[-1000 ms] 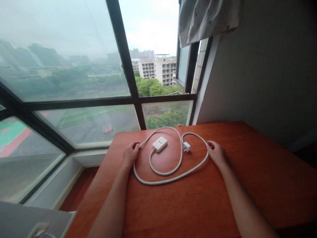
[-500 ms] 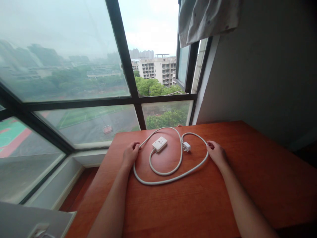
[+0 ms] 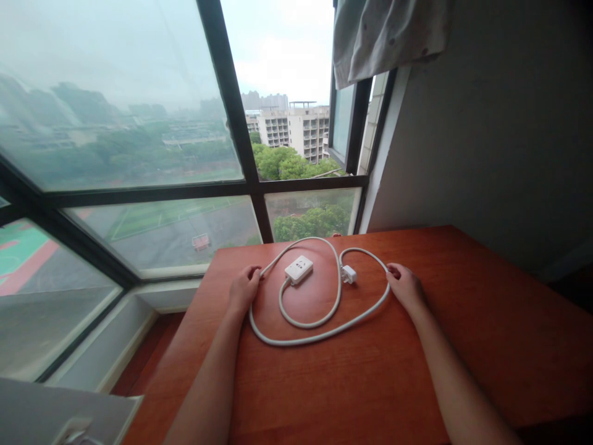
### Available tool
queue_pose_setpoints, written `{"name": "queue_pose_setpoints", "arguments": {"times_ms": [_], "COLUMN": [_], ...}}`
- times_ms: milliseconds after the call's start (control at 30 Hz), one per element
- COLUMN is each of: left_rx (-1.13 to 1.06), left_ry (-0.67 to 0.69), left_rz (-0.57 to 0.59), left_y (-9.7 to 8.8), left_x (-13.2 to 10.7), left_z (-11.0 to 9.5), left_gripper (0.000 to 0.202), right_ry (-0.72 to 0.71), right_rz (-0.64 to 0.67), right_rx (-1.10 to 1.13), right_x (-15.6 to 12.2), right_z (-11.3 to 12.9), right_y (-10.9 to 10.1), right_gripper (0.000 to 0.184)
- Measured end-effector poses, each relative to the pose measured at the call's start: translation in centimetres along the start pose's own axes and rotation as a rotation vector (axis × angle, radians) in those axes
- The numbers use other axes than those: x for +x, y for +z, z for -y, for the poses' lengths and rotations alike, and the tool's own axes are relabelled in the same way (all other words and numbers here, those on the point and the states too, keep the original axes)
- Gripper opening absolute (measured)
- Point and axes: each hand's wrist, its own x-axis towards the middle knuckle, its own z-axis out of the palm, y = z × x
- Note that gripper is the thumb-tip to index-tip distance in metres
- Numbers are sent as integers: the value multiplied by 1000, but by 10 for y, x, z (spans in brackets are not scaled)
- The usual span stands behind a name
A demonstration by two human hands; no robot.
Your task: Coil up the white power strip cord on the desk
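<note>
A white extension cord lies in loose loops on the reddish-brown wooden table. Its socket block, with outlet holes facing up, rests inside the left part of the loops. The white plug sits to the right, beside the crossing cable. My left hand is closed on the cord at the left end of the outer loop. At the opposite end, my right hand pinches the cord between thumb and fingers. Both hands rest low over the tabletop, and part of the cord is hidden behind the left fingers.
Dark-framed windows stand along the table's far edge and left side, one pane swung outward. A grey curtain hangs at upper right beside a wall. At lower left is a white ledge.
</note>
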Motion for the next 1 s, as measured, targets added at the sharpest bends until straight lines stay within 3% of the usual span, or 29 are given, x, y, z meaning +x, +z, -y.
{"name": "queue_pose_setpoints", "arguments": {"times_ms": [1000], "left_rx": [27], "left_ry": [2], "left_rz": [7], "left_y": [0], "left_x": [0], "left_z": [-1], "left_gripper": [35], "right_ry": [24], "right_rz": [20], "right_rx": [-6], "right_x": [0], "right_z": [2], "right_y": [-1], "right_gripper": [29]}}
